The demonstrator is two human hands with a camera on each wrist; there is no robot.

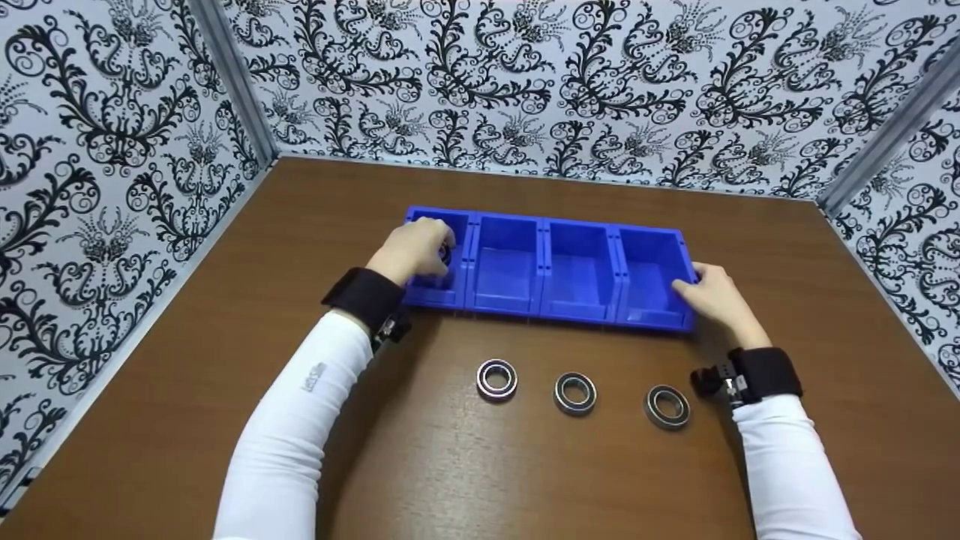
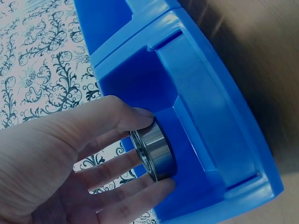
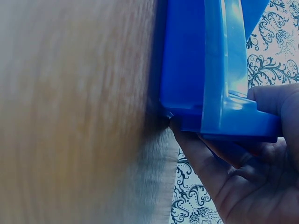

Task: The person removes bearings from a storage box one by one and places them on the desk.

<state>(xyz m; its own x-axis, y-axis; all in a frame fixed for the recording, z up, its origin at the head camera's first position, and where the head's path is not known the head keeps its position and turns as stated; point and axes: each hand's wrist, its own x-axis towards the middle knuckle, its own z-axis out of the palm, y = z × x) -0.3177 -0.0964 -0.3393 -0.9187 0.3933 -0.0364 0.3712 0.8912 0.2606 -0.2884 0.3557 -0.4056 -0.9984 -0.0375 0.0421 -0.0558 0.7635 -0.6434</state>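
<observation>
A blue bin with a row of compartments (image 1: 504,301) stands toward the back of the table. Over its leftmost compartment, my left hand (image 1: 415,249) pinches a metal ball bearing (image 2: 159,151) between thumb and fingers; the left wrist view shows the bearing tilted on edge above the compartment floor. At the bin's right end my right hand (image 1: 716,300) grips the side wall, thumb over the rim and fingers beneath in the right wrist view (image 3: 261,172). Three more bearings lie flat in front: a left one (image 1: 496,379), a middle one (image 1: 575,394) and a right one (image 1: 667,407).
The brown wooden table (image 1: 480,480) runs back to a patterned wall panel (image 1: 525,90). Similar panels stand at the left and right, joined by grey metal posts (image 1: 236,82).
</observation>
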